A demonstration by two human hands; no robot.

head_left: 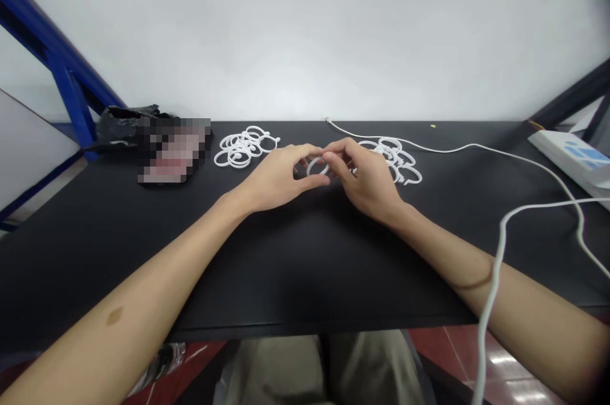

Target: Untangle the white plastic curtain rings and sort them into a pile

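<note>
A white plastic ring is held up just above the black table, between my two hands. My left hand curls round its left side, fingers above and thumb stretched along below. From the right, my right hand pinches the ring's upper right part with thumb and fingers; the exact contact is partly hidden. Left of my left hand lies a loose heap of similar white rings. Another heap of white rings, some with a small clasp or gap showing, lies behind my right hand, which partly covers it.
A white cable crosses the black table, and a nearer loop of it passes in front of my right forearm. Black plastic wrapping and a blurred-out object lie at left. A white box stands at right.
</note>
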